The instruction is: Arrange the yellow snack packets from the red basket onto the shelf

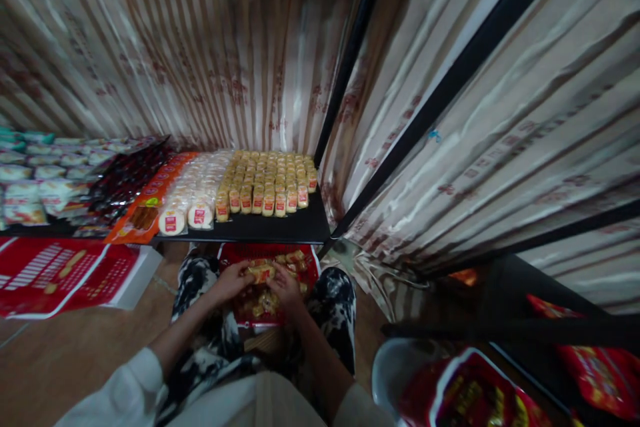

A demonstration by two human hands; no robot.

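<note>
Between my knees, my left hand (pixel 237 279) and my right hand (pixel 286 285) grip the two ends of a small gold-wrapped snack packet (pixel 261 273). Below them a red bag (pixel 227 253) lies open, with several more gold packets (pixel 267 303) inside. Just ahead, similar gold packets (pixel 269 203) stand in tight rows on a black shelf (pixel 250 232). Left of those rows are round white snacks in clear wrappers (pixel 201 213).
Farther left on the shelf lie an orange packet (pixel 141 210), dark packets (pixel 123 180) and white bags (pixel 25 200). A red and white box (pixel 65 277) sits on the floor at left. At right are black posts (pixel 425 137), a striped curtain (pixel 500 147) and a red bag (pixel 500 393) of snacks.
</note>
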